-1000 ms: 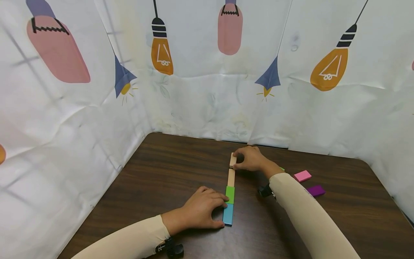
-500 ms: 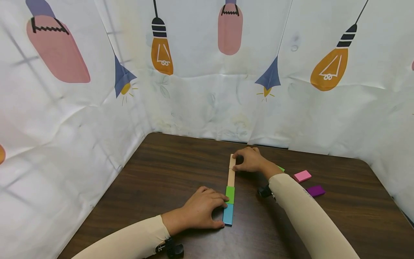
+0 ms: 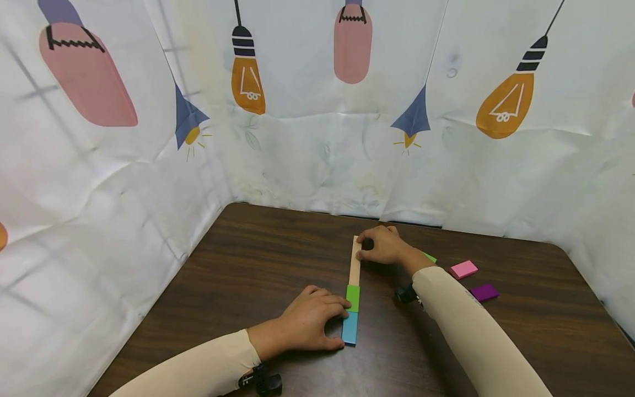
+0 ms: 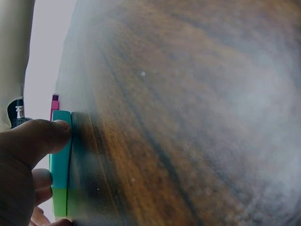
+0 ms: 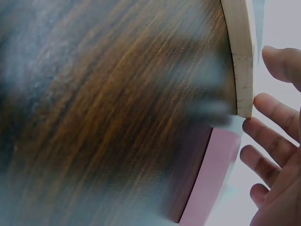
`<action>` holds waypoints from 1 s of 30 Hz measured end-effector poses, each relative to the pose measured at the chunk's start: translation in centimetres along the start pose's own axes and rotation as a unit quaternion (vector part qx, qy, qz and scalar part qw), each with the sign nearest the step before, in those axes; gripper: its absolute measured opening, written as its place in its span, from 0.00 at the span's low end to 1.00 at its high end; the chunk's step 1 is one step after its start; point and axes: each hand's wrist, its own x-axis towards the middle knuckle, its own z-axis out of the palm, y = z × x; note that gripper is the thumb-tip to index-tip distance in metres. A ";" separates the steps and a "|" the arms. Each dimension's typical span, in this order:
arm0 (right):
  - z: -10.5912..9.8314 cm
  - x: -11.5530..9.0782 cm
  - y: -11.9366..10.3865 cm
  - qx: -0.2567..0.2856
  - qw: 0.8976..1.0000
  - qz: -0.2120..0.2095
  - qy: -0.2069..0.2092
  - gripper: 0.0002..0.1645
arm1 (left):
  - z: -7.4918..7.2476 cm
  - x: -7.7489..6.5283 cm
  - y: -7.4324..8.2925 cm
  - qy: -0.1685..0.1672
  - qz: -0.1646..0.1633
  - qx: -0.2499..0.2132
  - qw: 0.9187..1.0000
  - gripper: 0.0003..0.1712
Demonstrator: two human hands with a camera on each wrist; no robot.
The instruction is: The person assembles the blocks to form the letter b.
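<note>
A line of flat blocks runs up the table: a blue block [image 3: 349, 329] nearest, then a green block [image 3: 353, 298], a plain wooden block [image 3: 354, 273] and, farthest, another wooden block [image 3: 355, 246]. My left hand [image 3: 313, 320] lies on the line's left side, thumb at the blue block's near end and fingertips at the green and blue blocks. My right hand [image 3: 384, 245] is at the far wooden block. In the right wrist view its index fingertip [image 5: 262, 100] touches that block's end, while the thumb [image 5: 277, 61] appears slightly apart from the wood.
On the right of the dark wood-grain table [image 3: 278, 242] lie a pink block [image 3: 463, 269], a purple block [image 3: 484, 293] and a green block [image 3: 430, 257] partly hidden by the right arm. A printed curtain [image 3: 307, 160] borders the table's back and left.
The far wooden block has moved slightly nearer and settled against the other wooden block, closing the gap. My right hand shifted a little with it; my left hand has stayed put.
</note>
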 end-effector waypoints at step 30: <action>-2.5 -3.9 3.2 0.005 1.000 -0.013 0.011 0.26 | -0.1 0.0 0.0 0.008 -0.001 0.006 1.000 0.28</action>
